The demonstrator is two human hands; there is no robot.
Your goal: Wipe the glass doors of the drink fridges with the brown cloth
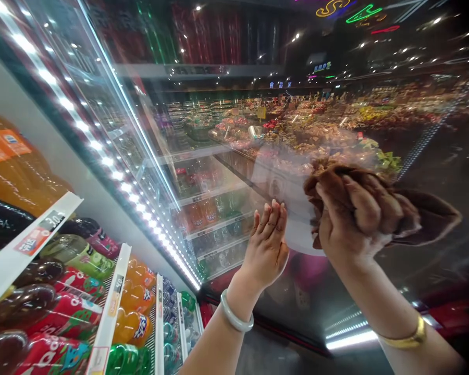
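Note:
A large glass door (219, 140) fills the middle of the view, with store lights and shelves mirrored in it. Against its surface rests my left hand (266, 242), flat, fingers stretched out and holding nothing; a pale bangle circles that wrist. To its right, my right hand (359, 213) grips a bunched brown cloth (342, 179), its fingers bent over the fabric, at the glass. A loose end of the cloth hangs out to the right. A gold-coloured bracelet sits on the right wrist.
On the left, lit cooler shelves hold rows of drinks: large orange bottles (15, 161), red-labelled bottles (66, 312) and smaller orange bottles (135, 323). White shelf edges (111, 302) carry price tags. A bright LED strip (136, 203) runs diagonally along the cooler's edge.

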